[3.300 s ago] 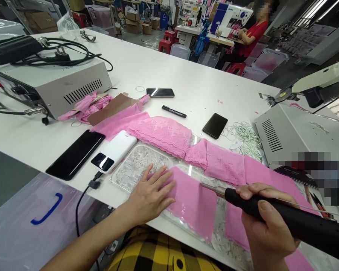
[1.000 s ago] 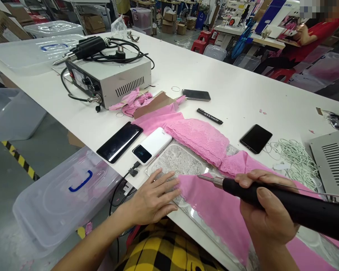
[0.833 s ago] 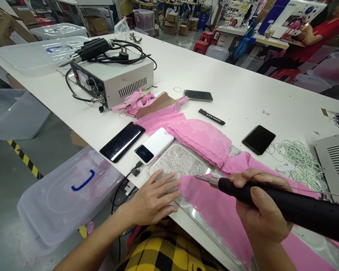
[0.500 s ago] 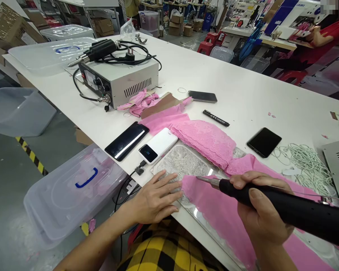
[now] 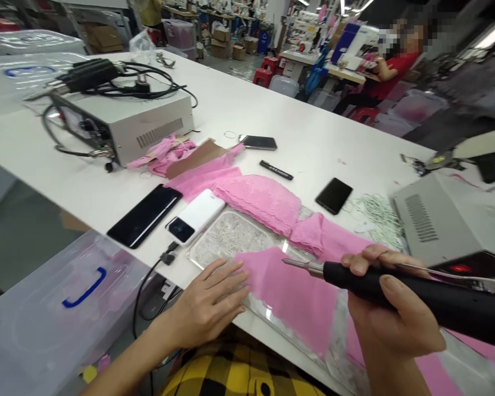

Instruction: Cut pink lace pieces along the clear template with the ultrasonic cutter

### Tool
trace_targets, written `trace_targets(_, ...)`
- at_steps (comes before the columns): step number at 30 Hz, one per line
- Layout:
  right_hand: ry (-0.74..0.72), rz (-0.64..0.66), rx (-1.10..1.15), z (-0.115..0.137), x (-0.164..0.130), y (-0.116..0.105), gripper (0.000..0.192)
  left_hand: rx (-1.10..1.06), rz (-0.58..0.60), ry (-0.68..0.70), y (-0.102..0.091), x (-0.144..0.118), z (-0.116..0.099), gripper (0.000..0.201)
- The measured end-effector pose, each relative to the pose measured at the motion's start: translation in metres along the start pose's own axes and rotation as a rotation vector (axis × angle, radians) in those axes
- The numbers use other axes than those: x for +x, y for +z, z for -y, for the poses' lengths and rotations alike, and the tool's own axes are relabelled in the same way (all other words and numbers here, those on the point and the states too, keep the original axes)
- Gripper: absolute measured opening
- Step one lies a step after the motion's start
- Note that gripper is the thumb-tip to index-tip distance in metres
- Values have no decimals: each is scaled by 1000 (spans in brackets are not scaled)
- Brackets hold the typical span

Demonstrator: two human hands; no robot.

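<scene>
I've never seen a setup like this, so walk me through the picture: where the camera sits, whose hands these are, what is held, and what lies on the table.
The camera sits on a person's head, looking down at their own bare hands. The left hand lies flat at the end of a pink lace strip spread over a clear plate. The right hand grips a black wand tool, its metal tip just above the lace. On the white table lie phones, a white power bank, a marker and two grey boxes, the left one with cables on top. Another person sits at a sewing machine behind.

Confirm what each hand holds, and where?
Right hand grips the black tool on its handle's front end. Left hand holds nothing, lying flat on pink fabric.
</scene>
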State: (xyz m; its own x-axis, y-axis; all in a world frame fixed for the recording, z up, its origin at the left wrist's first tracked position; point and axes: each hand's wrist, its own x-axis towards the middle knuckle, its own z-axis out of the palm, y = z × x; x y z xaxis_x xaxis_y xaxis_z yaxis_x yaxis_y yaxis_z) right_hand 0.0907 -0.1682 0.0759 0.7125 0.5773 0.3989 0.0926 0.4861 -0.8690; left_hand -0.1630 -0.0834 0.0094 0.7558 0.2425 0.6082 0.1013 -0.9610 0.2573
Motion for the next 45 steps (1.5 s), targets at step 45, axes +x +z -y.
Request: trace_targets(45, -158, -618, -109, 64, -19, -248, 20, 21, 538, 368, 176, 149, -150, 53)
